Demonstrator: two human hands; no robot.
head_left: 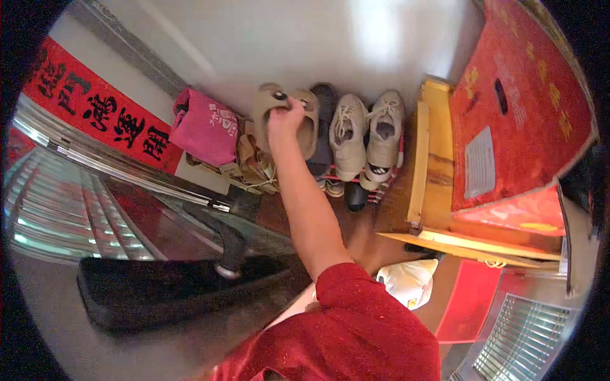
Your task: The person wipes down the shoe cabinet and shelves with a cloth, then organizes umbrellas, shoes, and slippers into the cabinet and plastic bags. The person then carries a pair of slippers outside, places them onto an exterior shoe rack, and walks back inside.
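My right hand [285, 119] reaches up the middle of the view, closed on a pair of tan slippers. Its fingers are at the strap of the left tan slipper [267, 96], and the right tan slipper [309, 135] lies against it. Part of both is hidden behind my hand and forearm. Dark shoes [325, 98] stand just right of the slippers, followed by a pair of pale lace-up sneakers [349, 143]. To the left lie brown sandals [250, 155] and a pink cloth bag [204, 127] with white lettering. My left hand is out of view.
The shoes stand on a rack with red bars [381, 190] against a pale wall [286, 44]. A glass-and-metal door with a dark handle [230, 244] is at left. On the right are a yellow wooden cabinet [435, 152], a red box [527, 108] and a white bag [410, 282].
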